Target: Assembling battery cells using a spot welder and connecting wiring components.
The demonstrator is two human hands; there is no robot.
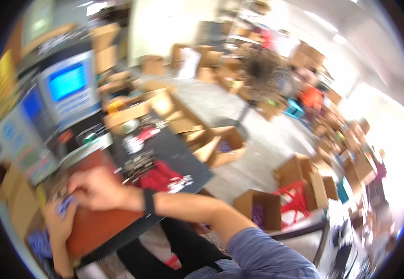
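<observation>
Head view, strongly motion-blurred; fine detail unreliable.

Right hand (97, 188) lies palm down on a reddish-brown board (100, 223) at the near end of the black table (178, 153). Fingers curled toward the board's far-left corner, touching a small blue-purple item (65, 204). Whether they pinch it or only rest on it: cannot tell. Black wristband (149, 201) on the right wrist; the forearm crosses in from lower right in a blue sleeve.

Left hand (59, 223) sits at the board's left edge, thumb side against the same blue-purple item, fingers wrapped at the board's rim. Closure on the rim looks likely, but blur prevents confirmation.

The board overhangs the near table edge toward the person's lap. Beyond the hands: a red cloth (158, 176) and scattered small metallic pieces (139, 162), close to the right hand. A grey machine with blue screen (69, 88) stands at the far left.

The table's right edge drops to grey floor. Open cardboard boxes (220, 146) crowd just beside that edge; a bare floor strip (253, 158) runs between them and further boxes.
</observation>
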